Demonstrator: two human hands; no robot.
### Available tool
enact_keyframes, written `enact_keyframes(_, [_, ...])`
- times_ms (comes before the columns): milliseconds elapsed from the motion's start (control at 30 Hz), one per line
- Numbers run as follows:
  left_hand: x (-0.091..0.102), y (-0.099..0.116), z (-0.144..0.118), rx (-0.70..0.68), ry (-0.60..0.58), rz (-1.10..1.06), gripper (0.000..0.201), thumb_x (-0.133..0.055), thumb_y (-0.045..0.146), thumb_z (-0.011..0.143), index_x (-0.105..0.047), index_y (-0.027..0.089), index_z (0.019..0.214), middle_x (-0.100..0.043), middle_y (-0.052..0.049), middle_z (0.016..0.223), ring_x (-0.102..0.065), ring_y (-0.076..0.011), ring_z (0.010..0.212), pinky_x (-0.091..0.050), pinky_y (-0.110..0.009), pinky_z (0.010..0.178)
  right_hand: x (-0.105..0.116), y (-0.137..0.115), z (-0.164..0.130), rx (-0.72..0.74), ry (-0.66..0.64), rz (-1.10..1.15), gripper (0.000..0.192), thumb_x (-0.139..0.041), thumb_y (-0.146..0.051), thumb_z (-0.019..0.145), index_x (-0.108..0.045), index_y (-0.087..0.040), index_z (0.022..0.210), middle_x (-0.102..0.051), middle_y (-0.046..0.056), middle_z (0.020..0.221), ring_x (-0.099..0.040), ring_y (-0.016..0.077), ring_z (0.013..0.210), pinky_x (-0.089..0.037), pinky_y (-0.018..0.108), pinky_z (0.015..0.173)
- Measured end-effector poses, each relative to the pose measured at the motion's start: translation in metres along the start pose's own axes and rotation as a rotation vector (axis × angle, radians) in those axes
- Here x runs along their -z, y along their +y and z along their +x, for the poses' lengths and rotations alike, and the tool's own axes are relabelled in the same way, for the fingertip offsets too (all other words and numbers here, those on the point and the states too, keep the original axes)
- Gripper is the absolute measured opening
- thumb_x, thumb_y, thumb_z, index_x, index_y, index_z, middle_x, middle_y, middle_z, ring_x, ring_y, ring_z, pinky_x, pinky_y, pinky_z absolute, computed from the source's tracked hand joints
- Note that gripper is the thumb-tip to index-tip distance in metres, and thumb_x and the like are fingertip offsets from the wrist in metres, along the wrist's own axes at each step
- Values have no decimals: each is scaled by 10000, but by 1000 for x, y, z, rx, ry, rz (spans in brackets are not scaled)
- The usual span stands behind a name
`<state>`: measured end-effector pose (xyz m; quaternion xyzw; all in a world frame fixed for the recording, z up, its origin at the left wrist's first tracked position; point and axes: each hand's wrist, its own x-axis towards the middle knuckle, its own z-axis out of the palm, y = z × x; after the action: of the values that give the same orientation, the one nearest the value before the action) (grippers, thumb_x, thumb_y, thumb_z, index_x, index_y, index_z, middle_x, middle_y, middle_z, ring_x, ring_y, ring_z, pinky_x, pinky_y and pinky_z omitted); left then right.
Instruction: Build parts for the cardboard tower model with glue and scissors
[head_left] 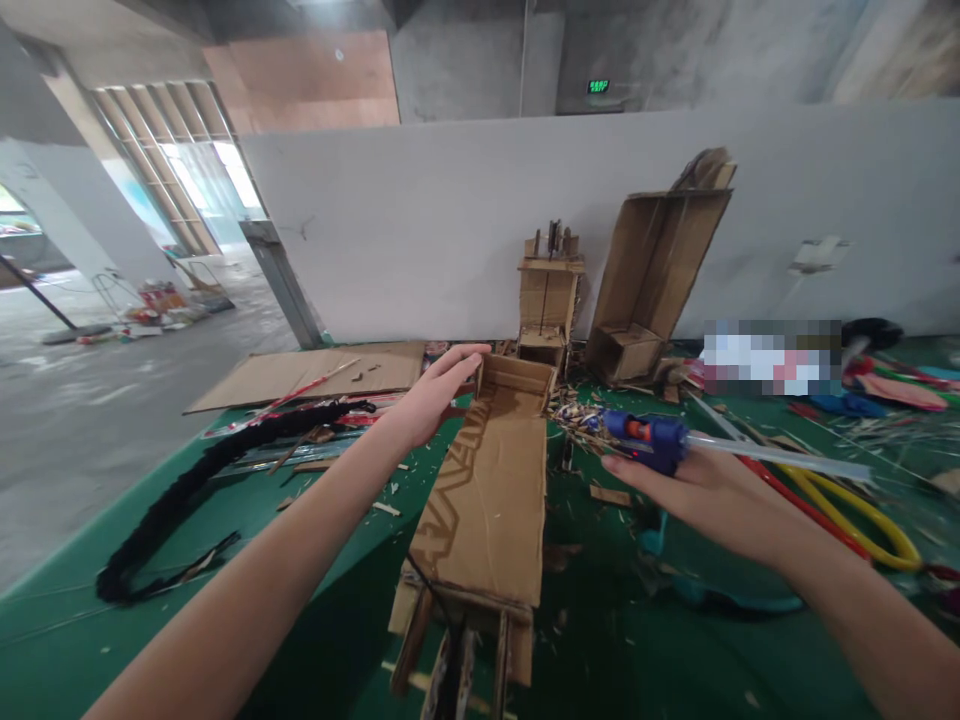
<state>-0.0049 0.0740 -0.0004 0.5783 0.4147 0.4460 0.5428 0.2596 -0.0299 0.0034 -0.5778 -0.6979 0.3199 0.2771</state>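
Note:
A long cardboard structure point(491, 500) lies in front of me, with a raised box-like end at its far side and cardboard strips at its near end. My left hand point(446, 390) is at the far left corner of that raised end, its fingers lying over the edge and gripping it. In my right hand point(694, 495) is a blue hot glue gun point(652, 440), with a clear glue stick point(780, 455) sticking out of its back. The gun points left toward the structure's far right corner. Its nozzle tip is hard to make out against the scraps.
Two upright cardboard structures, a small one point(547, 300) and a taller one point(637, 270), stand against the white partition point(405, 230). A flat cardboard sheet point(322, 375) and a black fuzzy strip point(180, 500) lie left. Cardboard scraps and a yellow loop point(892, 540) are to the right.

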Motion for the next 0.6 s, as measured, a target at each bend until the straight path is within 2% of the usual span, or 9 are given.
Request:
enact_keyframes(167, [1,-2,0,-19,-10,-20,337,-557,491,810,-584,331,1106,-606,-19,1085,-572,-159,819,-395,-196,529,-4,9,3,70,23,-75,374,-532,-493,843,-659,-273,1118,-718,64,957,-663,298,922,-560,419,742])
enact_keyframes(333, [2,-3,1,-15,0,-7,323,-557,499,809,-588,341,1090,-590,-10,1109,-557,-156,831,-388,-194,536,-4,13,1,62,32,-134,364,-516,-496,845,-669,-285,1099,-728,47,936,-674,277,815,-550,398,686])
enact_keyframes(600, [2,-3,1,-13,0,-2,336,-562,508,804,-590,339,1092,-583,-21,1110,-555,-165,842,-399,-205,547,-5,7,-1,45,63,-201,306,-511,-502,837,-713,-301,950,-719,43,780,-655,259,712,-529,381,650])
